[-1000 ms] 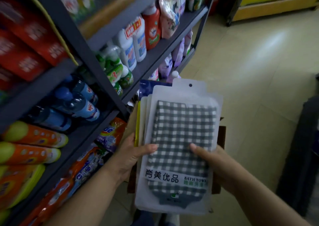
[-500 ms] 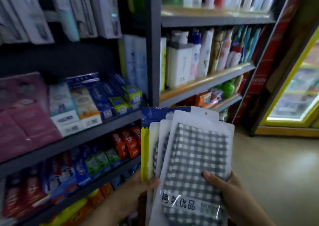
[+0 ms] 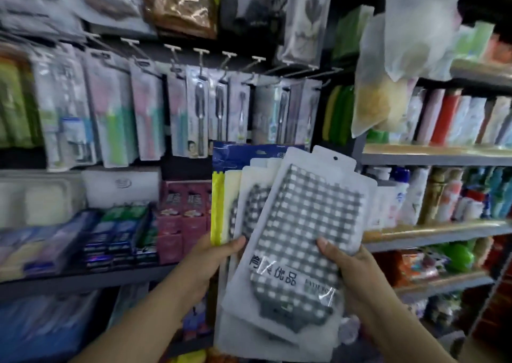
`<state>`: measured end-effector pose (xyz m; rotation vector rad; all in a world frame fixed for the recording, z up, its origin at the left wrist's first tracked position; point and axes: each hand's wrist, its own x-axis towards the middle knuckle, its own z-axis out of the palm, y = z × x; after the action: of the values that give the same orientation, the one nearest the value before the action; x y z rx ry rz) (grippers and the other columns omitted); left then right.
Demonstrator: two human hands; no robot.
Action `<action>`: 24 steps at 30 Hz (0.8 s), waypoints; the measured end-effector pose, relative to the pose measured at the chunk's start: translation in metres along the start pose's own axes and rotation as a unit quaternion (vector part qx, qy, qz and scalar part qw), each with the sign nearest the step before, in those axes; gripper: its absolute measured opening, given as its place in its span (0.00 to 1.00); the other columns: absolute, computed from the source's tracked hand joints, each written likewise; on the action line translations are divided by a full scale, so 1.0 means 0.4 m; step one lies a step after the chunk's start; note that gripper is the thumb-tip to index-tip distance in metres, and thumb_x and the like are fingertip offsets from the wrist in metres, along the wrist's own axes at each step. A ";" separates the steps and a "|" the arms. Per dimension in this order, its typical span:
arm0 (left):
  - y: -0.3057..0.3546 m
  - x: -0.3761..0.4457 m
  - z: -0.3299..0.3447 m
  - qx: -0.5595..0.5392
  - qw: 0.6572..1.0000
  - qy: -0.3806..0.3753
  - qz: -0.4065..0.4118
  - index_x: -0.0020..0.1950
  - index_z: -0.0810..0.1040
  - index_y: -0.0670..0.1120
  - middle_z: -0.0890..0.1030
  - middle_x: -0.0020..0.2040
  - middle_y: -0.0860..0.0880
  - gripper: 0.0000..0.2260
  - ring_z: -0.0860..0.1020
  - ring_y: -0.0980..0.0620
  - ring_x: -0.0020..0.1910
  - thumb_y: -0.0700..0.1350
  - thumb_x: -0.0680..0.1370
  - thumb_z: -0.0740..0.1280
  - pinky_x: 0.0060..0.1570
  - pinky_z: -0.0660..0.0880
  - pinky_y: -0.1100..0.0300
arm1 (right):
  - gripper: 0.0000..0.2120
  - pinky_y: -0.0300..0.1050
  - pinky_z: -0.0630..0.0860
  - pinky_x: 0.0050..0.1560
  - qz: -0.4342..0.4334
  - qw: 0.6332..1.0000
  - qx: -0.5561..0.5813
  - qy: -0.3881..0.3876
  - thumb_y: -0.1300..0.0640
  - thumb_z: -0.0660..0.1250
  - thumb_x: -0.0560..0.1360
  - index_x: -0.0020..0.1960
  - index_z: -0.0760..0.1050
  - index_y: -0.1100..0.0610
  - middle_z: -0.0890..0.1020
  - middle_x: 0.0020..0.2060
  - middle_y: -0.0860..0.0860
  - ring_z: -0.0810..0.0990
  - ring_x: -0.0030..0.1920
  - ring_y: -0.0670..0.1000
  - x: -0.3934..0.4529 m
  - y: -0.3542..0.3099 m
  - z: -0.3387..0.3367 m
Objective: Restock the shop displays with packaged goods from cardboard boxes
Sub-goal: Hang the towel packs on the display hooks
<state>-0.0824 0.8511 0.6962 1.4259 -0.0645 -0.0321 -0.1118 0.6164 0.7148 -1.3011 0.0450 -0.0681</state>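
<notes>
Before the shelving: a person holds a fanned stack of flat packets up at chest level, facing the hooks and shelves.
Front packet (image 3: 299, 240): a white pouch with a grey-and-white checked cloth inside, a hang hole at its top and printed characters near its lower part; it tilts to the right.
Packets behind (image 3: 235, 191): more checked pouches, then a yellow-edged one and a blue-topped one at the back.
Left hand (image 3: 210, 263): grasps the stack's left edge, thumb across the front.
Right hand (image 3: 357, 276): grasps the front packet's right edge, thumb lying on the checked face.
Hook rail (image 3: 199, 55): toothbrush packs (image 3: 177, 119) hang from it, blurred.
Left shelf (image 3: 83, 279): boxed toothpaste (image 3: 119, 240) along its front edge.
Right shelves (image 3: 432, 157): upright bottles (image 3: 432, 196) in rows.
</notes>
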 end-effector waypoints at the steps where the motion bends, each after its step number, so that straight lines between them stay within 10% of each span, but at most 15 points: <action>1: 0.024 -0.004 -0.026 0.002 0.999 0.022 0.023 0.49 0.82 0.49 0.86 0.42 0.51 0.10 0.83 0.50 0.47 0.46 0.68 0.74 0.49 0.77 0.55 | 0.21 0.62 0.78 0.55 -0.007 1.000 -0.006 -0.010 0.56 0.74 0.65 0.57 0.79 0.58 0.85 0.49 0.57 0.84 0.49 0.60 0.008 -0.010 0.030; 9: 0.233 -0.047 -0.233 -0.038 0.981 0.138 0.127 0.48 0.82 0.48 0.86 0.43 0.49 0.17 0.82 0.48 0.45 0.55 0.64 0.72 0.55 0.75 0.50 | 0.15 0.59 0.81 0.47 -0.066 0.994 -0.004 -0.087 0.61 0.72 0.72 0.58 0.77 0.58 0.85 0.48 0.57 0.85 0.46 0.60 0.060 -0.103 0.300; 14: 0.363 -0.090 -0.348 -0.003 0.975 0.121 0.189 0.44 0.80 0.43 0.83 0.31 0.49 0.08 0.80 0.54 0.28 0.44 0.67 0.72 0.31 0.75 0.61 | 0.14 0.57 0.81 0.46 -0.108 0.984 0.014 -0.138 0.60 0.72 0.72 0.57 0.78 0.58 0.86 0.47 0.56 0.85 0.45 0.59 0.066 -0.179 0.474; 21: 0.566 -0.128 -0.542 0.015 0.952 0.160 0.260 0.56 0.80 0.43 0.85 0.50 0.43 0.34 0.82 0.41 0.51 0.55 0.55 0.81 0.57 0.75 0.40 | 0.18 0.56 0.81 0.48 -0.157 0.968 -0.011 -0.194 0.59 0.75 0.69 0.57 0.77 0.59 0.86 0.46 0.56 0.85 0.46 0.58 0.075 -0.295 0.722; 24: 0.666 -0.134 -0.614 0.033 0.936 0.176 0.305 0.52 0.82 0.46 0.86 0.47 0.47 0.21 0.83 0.44 0.50 0.48 0.61 0.78 0.54 0.77 0.47 | 0.16 0.53 0.82 0.42 -0.189 0.962 -0.042 -0.192 0.57 0.75 0.69 0.55 0.78 0.58 0.86 0.43 0.55 0.86 0.42 0.57 0.087 -0.364 0.827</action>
<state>-0.1247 1.1356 0.9231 1.4074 -0.2113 0.7414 -0.0571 0.8932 0.9433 -1.3753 -0.5402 -0.1403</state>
